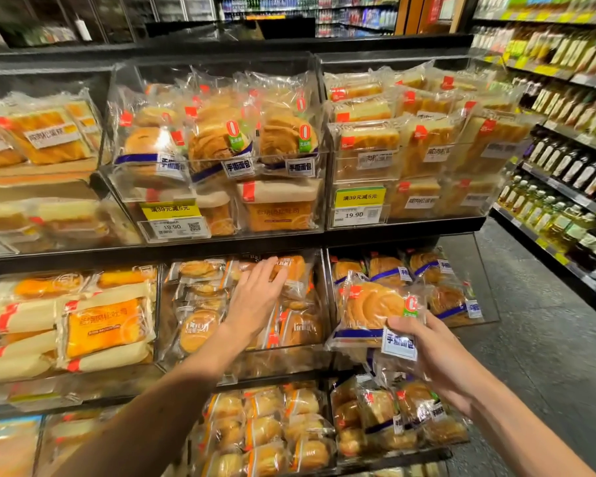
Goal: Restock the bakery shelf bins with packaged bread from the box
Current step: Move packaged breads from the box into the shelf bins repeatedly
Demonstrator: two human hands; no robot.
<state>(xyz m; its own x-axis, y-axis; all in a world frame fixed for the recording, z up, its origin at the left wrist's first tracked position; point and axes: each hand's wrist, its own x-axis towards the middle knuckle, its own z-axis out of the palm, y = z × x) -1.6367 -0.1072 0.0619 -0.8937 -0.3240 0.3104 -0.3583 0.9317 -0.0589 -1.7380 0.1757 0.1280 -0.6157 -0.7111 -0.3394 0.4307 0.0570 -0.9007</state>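
The right grip [424,342] is clamped on a packaged bread [372,308], its fingers curled round the lower right corner of the clear wrapper, next to the white label. The pack holds a round, layered loaf, with a blue band along the lower edge and a red and green sticker at the upper right. It is held upright in the air, in front of the right-hand bin [486,287] of the middle shelf. More packs of the same kind lie in that bin behind it.

The left grip [255,297] is apart, with fingers straight and slightly spread, and reaches into the centre bin [283,359] of the same shelf. Its fingertips rest on an orange-striped pack [295,270] at the top of the pile there. Round buns in similar wrappers fill the bin below and beside the hand.

On the shelf above, clear bins hold more layered loaves and sliced toast, and each of two bins carries a yellow price tag [358,197] on its front. The lowest shelf holds small wrapped buns [262,428]. To the right, side shelving carries rows of bottles [565,173] above a grey floor [537,339].
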